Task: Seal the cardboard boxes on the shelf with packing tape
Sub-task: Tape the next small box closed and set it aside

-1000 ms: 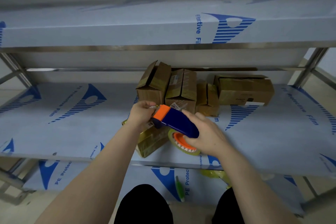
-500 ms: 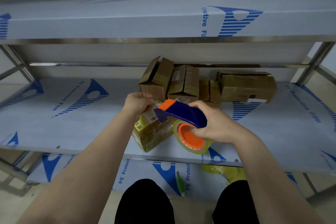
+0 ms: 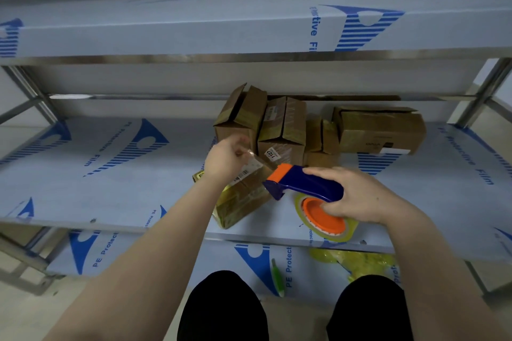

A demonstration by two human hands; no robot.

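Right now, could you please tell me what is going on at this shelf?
A person is taping a small cardboard box at the front of the middle shelf. The right hand grips the blue-and-orange tape dispenser beside the box, while the left hand pinches the free end of the clear tape above it. More boxes stand behind, at least one with flaps open.

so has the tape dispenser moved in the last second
Yes. The tape dispenser, gripped by the right hand, has shifted right: its roll sat below the labelled middle box at the back, and now sits right of it.
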